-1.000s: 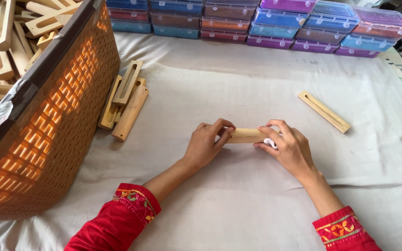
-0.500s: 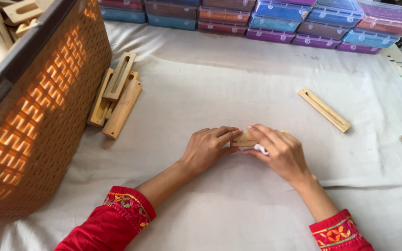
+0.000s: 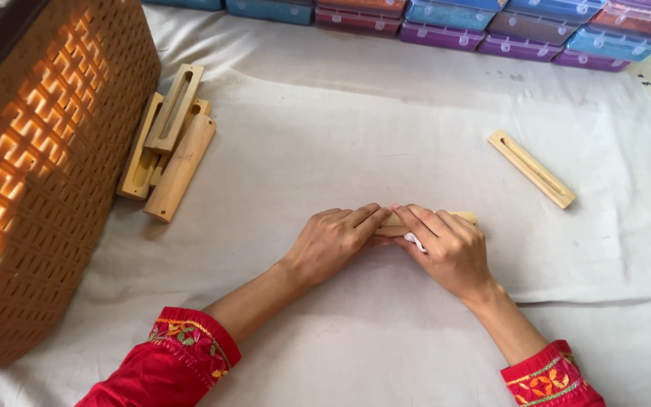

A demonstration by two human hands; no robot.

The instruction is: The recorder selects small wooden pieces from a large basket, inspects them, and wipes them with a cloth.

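1. Both hands met at the middle of the cloth-covered desk (image 3: 325, 136), forearms in red embroidered sleeves (image 3: 167, 362) angling in from the lower edge.
2. The left hand (image 3: 333, 241) lay palm down, fingers curled and closed over the left end of a wooden block (image 3: 461, 219).
3. The right hand (image 3: 450, 249) covered the block from the right, fingers bent and pressed on its top, with a small white scrap (image 3: 414, 241) under its fingers.
4. The block lay flat, its long axis running left to right, only its right tip and a sliver between the hands showing.
5. A slotted wooden piece (image 3: 533, 168) lay well apart to the right, pointing diagonally.
6. A stack of wooden pieces (image 3: 167, 143) rested beside a woven basket (image 3: 39, 181) at left.
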